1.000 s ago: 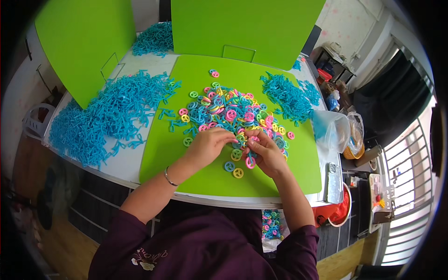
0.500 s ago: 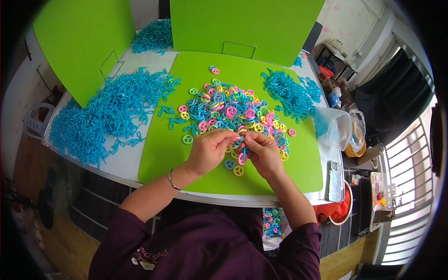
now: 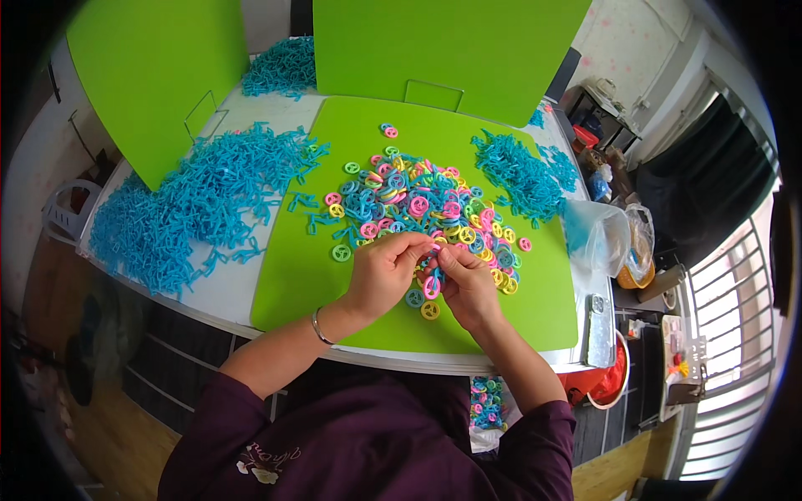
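Observation:
My left hand (image 3: 386, 274) and my right hand (image 3: 469, 290) meet over the near side of a heap of small plastic wheels (image 3: 418, 206) in pink, yellow, green and blue. Both are closed, thumbs and forefingers pinching at the same small toy piece. A pink wheel (image 3: 431, 288) with blue plastic beside it hangs below the fingertips, and more pink shows between them. Fingers hide how these parts join. Just below the hands, a blue wheel (image 3: 414, 298) and a yellow wheel (image 3: 429, 311) lie on the green mat (image 3: 368, 321).
Blue plastic frame pieces (image 3: 180, 213) form a big pile on the left of the white table, with smaller piles at the back and right (image 3: 520, 175). Green boards (image 3: 443, 50) stand behind. A phone (image 3: 598, 330) and a clear plastic bag (image 3: 597, 234) sit at the right edge.
The whole view has shifted slightly. My hands stay together at the same spot, with fingertips slightly repositioned and more pink showing between them.

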